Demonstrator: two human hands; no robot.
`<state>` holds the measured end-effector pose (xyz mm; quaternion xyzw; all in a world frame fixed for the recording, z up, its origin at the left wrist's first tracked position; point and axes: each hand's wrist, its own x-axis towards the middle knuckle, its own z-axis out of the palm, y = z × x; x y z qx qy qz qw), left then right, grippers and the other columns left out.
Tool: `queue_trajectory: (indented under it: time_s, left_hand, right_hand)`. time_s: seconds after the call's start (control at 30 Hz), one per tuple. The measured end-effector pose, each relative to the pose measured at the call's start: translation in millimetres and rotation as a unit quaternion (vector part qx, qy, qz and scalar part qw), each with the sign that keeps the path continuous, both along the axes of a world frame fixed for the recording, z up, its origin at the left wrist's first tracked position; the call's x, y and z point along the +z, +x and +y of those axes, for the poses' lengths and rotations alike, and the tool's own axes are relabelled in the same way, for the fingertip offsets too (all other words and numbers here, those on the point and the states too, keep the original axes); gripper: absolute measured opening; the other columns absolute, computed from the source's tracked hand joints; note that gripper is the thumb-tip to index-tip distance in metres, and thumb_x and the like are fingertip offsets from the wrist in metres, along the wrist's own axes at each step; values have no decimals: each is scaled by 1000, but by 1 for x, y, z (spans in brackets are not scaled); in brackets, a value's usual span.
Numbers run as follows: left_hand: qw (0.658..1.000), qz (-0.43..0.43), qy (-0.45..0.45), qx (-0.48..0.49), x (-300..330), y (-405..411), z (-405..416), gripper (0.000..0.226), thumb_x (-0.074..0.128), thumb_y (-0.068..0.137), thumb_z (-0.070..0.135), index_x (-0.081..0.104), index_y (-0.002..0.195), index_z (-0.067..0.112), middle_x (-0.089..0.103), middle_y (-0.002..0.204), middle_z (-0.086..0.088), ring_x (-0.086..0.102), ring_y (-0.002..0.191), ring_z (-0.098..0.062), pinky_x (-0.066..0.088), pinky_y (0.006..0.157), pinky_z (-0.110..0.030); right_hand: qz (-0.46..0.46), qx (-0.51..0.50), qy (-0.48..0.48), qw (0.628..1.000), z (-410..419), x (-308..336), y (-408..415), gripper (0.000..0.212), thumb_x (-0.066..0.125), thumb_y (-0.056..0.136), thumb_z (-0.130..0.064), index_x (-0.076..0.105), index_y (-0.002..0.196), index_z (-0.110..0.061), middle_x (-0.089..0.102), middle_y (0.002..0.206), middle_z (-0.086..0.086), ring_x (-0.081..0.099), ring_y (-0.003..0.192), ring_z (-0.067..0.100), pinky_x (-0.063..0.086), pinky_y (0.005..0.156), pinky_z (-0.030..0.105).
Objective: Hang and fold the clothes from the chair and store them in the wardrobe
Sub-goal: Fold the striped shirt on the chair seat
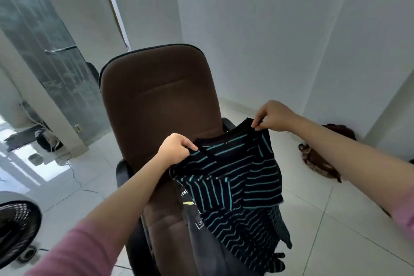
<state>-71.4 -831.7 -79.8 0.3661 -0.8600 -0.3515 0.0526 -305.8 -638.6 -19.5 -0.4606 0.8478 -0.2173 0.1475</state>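
Observation:
A black shirt with teal stripes (237, 186) hangs in the air over the seat of a brown office chair (156, 101). My left hand (175, 149) pinches its left shoulder by the collar. My right hand (272, 116) pinches the right shoulder, held a little higher. The shirt's body and sleeves droop down crumpled. Beneath it on the seat lies a dark grey garment (201, 242) with a printed label, partly hidden by the striped shirt.
A black fan (15, 228) stands on the tiled floor at lower left. A brown cloth heap (318, 159) lies by the right wall. A frosted glass door (44, 51) and cables are at the left. No wardrobe is in view.

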Motion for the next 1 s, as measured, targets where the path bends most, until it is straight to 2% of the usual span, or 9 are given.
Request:
queue_trajectory:
  time_s: [0.07, 0.2, 0.4, 0.57, 0.63, 0.73, 0.77, 0.87, 1.0]
  left_hand:
    - [1000, 7, -23, 6, 25, 3, 16, 44, 52, 73, -5, 73, 69, 33, 56, 45, 7, 44, 34, -6, 37, 41, -19]
    - [998, 35, -50, -1, 72, 8, 49, 42, 50, 73, -5, 75, 75, 28, 54, 43, 11, 43, 37, -9, 36, 42, -19]
    - [993, 89, -76, 11, 124, 2, 83, 33, 54, 75, -3, 74, 76, 24, 61, 64, 7, 54, 61, -9, 41, 52, -17]
    - [985, 140, -97, 27, 151, -12, 112, 18, 64, 77, 2, 74, 79, 17, 63, 73, 4, 57, 70, -10, 47, 68, -23]
    - [978, 175, -108, 33, 156, -16, 124, 12, 69, 77, 4, 74, 81, 14, 65, 79, 1, 58, 75, -13, 47, 70, -24]
    - [968, 211, -129, 41, 158, -17, 143, 11, 72, 76, 6, 74, 82, 15, 63, 80, 0, 51, 69, -14, 45, 68, -25]
    - [964, 221, -142, 41, 159, -17, 149, 11, 72, 76, 7, 74, 83, 15, 64, 83, -1, 51, 68, -14, 45, 67, -24]
    - [951, 249, -179, 43, 162, -16, 161, 13, 72, 75, 7, 76, 84, 16, 68, 90, 0, 61, 83, -14, 44, 72, -19]
    - [938, 275, -207, 32, 173, -10, 173, 13, 75, 73, 8, 75, 77, 21, 70, 83, 4, 63, 88, -15, 49, 83, -28]
  right_hand:
    - [22, -17, 1, 1000, 13, 22, 12, 17, 78, 72, -8, 77, 74, -25, 72, 77, -7, 65, 75, 10, 50, 72, 25]
    - [-5, -81, -18, 997, 36, 59, 27, 13, 72, 77, -2, 76, 77, -14, 72, 70, 1, 68, 60, 15, 51, 55, 25]
    - [-31, -105, -66, 992, 73, 102, 24, 14, 64, 81, 3, 73, 80, -8, 73, 77, 9, 73, 70, 22, 58, 62, 32]
    - [-33, -107, -74, 991, 105, 116, 13, 14, 65, 81, 1, 73, 79, -11, 73, 78, 5, 73, 73, 19, 58, 71, 35]
    - [-45, -97, -76, 991, 119, 118, 10, 15, 66, 80, 2, 72, 78, -11, 73, 78, 6, 72, 72, 18, 54, 67, 31]
    - [-49, -59, -77, 994, 136, 119, 5, 16, 67, 79, 6, 71, 77, -9, 72, 79, 9, 72, 77, 21, 41, 56, 26]
    - [-39, -41, -84, 995, 141, 119, 4, 17, 67, 78, 7, 72, 77, -9, 71, 81, 9, 70, 81, 22, 44, 56, 26]
    - [22, 7, -105, 994, 150, 118, 1, 17, 69, 75, 3, 76, 78, -13, 71, 88, 3, 66, 90, 23, 56, 79, 37]
    - [58, 32, -135, 989, 160, 124, 0, 11, 79, 71, -7, 75, 79, -12, 70, 86, 1, 64, 82, 15, 52, 78, 29]
